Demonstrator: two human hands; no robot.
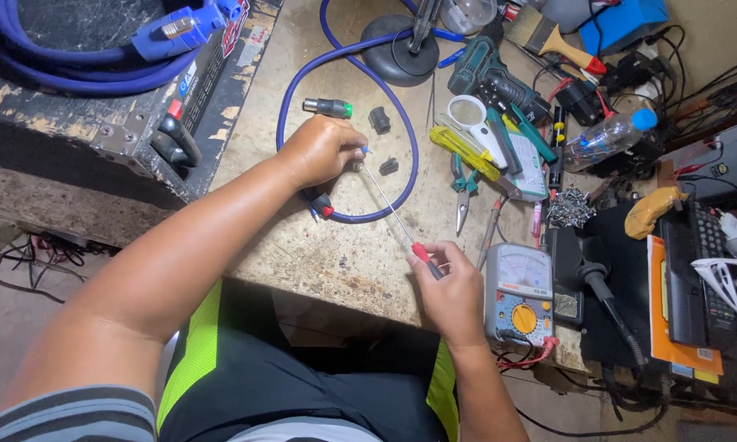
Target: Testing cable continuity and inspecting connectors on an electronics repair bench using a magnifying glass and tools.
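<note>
The right hand (449, 288) gripped a screwdriver (395, 219) by its red handle, its thin shaft reaching up to a small blue-tipped part pinched in the closed left hand (319, 151), with a blue cable (408, 131) looping around that hand and a multimeter (519, 293) just beside the right hand.

A worn, scuffed beige workbench (336, 254) fills the view, cluttered along its right side. Bare grey floor (8, 303) lies below at left; a pale wall (712, 33) stands upper right. Lighting is even.
</note>
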